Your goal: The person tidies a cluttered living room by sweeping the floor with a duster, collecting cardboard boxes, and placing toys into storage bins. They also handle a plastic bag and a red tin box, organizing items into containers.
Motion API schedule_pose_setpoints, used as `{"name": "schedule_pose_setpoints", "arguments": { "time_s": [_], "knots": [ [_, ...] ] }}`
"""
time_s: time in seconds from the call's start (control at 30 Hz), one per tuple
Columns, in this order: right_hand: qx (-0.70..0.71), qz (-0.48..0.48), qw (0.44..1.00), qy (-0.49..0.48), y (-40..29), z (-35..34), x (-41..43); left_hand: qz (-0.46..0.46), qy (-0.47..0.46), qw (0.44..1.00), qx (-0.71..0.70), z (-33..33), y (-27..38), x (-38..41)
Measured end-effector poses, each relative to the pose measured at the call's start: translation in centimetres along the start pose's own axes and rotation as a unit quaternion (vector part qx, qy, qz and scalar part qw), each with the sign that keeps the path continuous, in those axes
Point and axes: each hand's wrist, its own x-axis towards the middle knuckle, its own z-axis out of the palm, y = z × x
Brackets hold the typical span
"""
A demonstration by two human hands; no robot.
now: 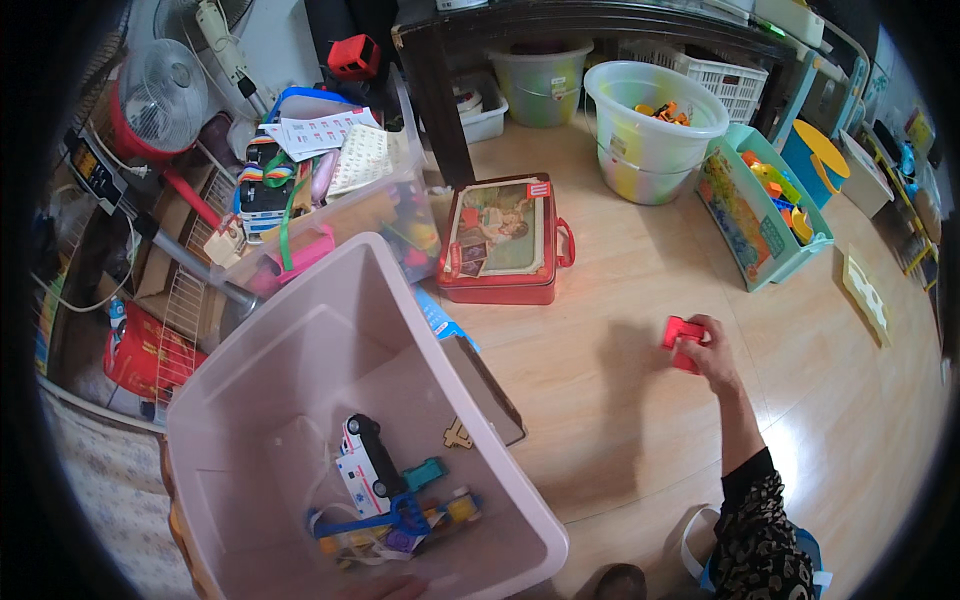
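Note:
My right hand (709,356) grips a red plastic toy piece (681,335) above the tiled floor, right of the big bin. Only a sliver of my left hand (391,587) shows at the bottom edge, inside or against the near wall of the pale pink plastic bin (457,397); its fingers are mostly cut off. Within the bin, a white toy ambulance (360,472) lies on its side. Beside it are a teal toy piece (424,474), a blue plastic toy (405,514), a small wooden piece (457,434) and several small yellow and purple toys.
A red tin case (502,281) with a handle stands beyond the bin. Toys fill a clear tub (409,195) at left. Farther back are a translucent bucket (645,161), a green box of blocks (784,262) and a dark table (600,24). An electric fan (163,94) stands far left.

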Motion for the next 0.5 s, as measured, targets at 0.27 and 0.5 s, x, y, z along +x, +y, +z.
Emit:
{"name": "schedule_pose_setpoints", "arguments": {
  "time_s": [0.27, 0.5],
  "knots": [
    [0.13, -0.393, 0.872, -0.261, -26.4, 11.7, -11.1, 0.022, 0.039, 0.998, 0.034, 0.7, -0.7, -0.7],
    [-0.02, -0.533, 0.793, -0.295, -27.5, 16.9, -15.9, 0.006, 0.004, 1.0, 0.018, 0.4, -0.8, -0.5]
  ]
}}
